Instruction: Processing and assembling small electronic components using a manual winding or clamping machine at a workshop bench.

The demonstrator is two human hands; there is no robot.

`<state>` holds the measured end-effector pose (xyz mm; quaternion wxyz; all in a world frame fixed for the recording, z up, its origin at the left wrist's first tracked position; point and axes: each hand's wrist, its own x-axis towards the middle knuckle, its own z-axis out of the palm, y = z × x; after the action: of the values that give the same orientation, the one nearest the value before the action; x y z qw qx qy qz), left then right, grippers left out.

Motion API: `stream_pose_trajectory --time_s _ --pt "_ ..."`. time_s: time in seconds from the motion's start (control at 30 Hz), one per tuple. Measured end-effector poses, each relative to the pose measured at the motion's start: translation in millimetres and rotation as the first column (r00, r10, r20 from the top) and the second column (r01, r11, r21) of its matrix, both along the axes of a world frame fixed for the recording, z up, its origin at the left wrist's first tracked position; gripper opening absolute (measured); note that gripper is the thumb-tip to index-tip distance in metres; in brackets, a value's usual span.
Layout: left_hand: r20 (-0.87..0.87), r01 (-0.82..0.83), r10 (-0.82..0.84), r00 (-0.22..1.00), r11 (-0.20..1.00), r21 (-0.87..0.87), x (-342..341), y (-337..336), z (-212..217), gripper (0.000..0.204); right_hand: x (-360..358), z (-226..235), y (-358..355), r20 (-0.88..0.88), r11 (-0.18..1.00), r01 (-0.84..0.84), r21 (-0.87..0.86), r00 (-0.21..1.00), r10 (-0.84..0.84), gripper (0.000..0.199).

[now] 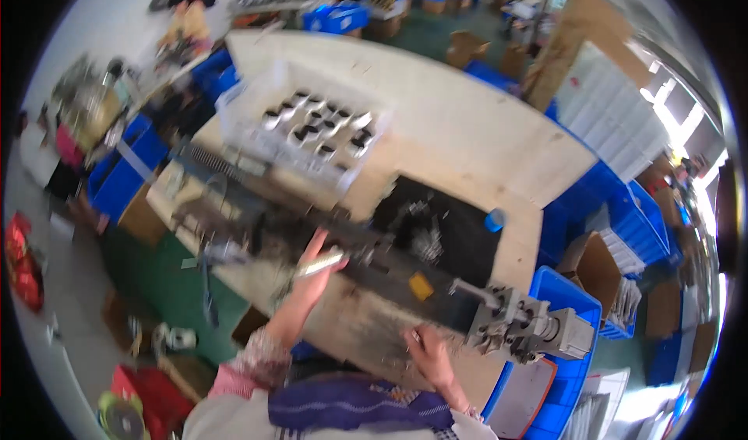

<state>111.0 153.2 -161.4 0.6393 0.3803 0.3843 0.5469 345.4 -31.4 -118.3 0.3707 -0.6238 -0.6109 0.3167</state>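
My left hand (313, 280) grips a shiny metal piece (321, 262), bright and roughly tube-shaped, blurred by motion. It is held in front of a dark metal bench fixture (288, 226) that runs across the table. My right hand (428, 356) is lower and to the right, above the worn wooden tabletop (351, 319), with its fingers curled together. Whatever lies in those fingers is too small to name. Right of that hand, a grey metal mechanism with a cylinder (530, 327) sits at the fixture's end. A yellow block (421, 286) rests on the fixture between them.
A clear plastic bin (234, 121) holds several dark-topped metal cylinders behind the fixture. A black mat (475, 245) carries a pile of small metal parts (425, 241) beside a blue cap (495, 220). A low wooden panel (436, 97) edges the table's back. Blue crates (573, 393) stand at the right.
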Motion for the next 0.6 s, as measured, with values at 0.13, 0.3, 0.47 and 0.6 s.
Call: stream_pose_trajectory --time_s 0.13,0.3,0.47,0.6 --pt "-0.038 0.050 -0.047 0.998 0.994 0.102 15 7 -1 0.064 -3 9 -4 0.304 0.998 -0.066 0.010 0.951 0.060 0.020" --pt "-0.357 0.010 0.001 0.934 0.999 0.031 21 -26 57 0.060 2 -1 -10 0.496 0.999 -0.040 0.025 0.868 0.022 0.023" --pt "-0.257 0.099 -0.074 0.964 0.991 0.090 -10 -64 52 0.038 5 -9 -15 0.515 0.998 -0.013 -0.063 0.856 0.044 0.019" --pt "-0.263 0.022 -0.017 0.965 1.000 0.015 -51 -97 66 0.028 9 -7 -8 0.478 0.997 -0.050 -0.055 0.875 0.070 0.017"
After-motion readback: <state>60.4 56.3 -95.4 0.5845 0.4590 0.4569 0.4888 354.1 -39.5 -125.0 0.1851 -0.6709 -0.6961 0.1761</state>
